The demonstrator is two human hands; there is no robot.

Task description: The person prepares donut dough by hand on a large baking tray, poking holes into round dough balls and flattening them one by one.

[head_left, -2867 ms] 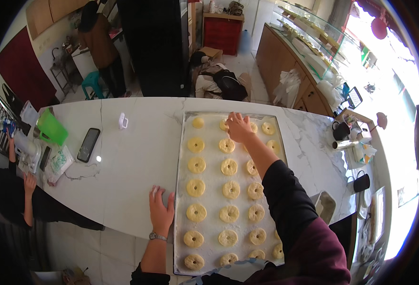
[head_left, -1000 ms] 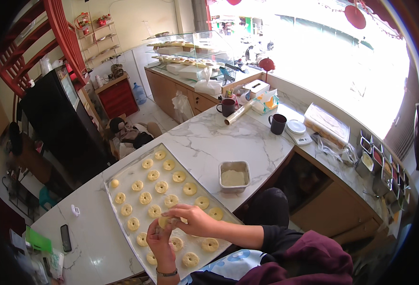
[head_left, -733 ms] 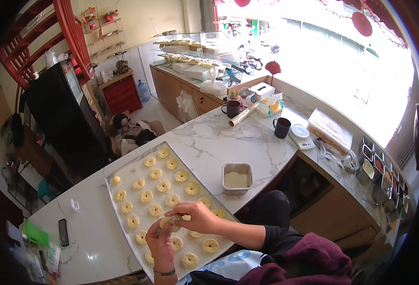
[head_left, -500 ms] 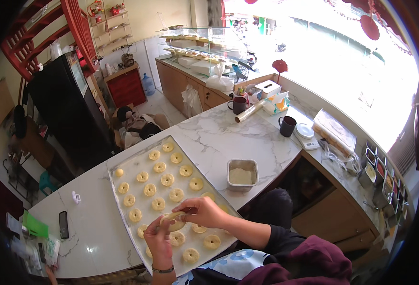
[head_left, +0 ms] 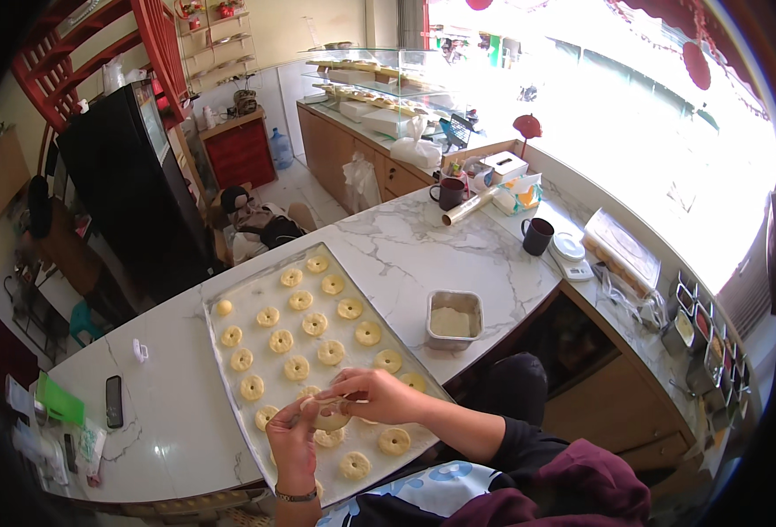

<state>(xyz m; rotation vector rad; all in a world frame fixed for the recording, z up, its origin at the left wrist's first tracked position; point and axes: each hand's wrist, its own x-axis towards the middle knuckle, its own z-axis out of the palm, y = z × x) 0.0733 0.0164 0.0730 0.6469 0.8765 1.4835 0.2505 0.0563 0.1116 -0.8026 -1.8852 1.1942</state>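
Note:
Over the lower part of a large metal tray (head_left: 249, 291), both hands pinch a ring of pale yellow dough (head_left: 333, 420). My left hand (head_left: 293, 444), with a dark band at its wrist, grips the left side of the ring. From the right, my right hand (head_left: 377, 395) curls its fingers on the ring's upper edge. Several flattened dough rings (head_left: 315, 324) with small center holes lie in rows on the tray; those under my hands are partly hidden. One small round dough ball (head_left: 224, 307) sits near the far left corner.
Right of the tray stands a metal tin (head_left: 455, 342) holding pale powder (head_left: 451, 321). Mugs (head_left: 536, 235), a white scale (head_left: 570, 253) and topping containers (head_left: 680, 332) line the right side. A phone (head_left: 115, 401) lies left. Behind the counter, a person (head_left: 274, 230) sits low.
The view has shifted slightly. My fingers have changed their hold on the dough ring, which now appears lower between my hands. The rings on the tray keep their places.

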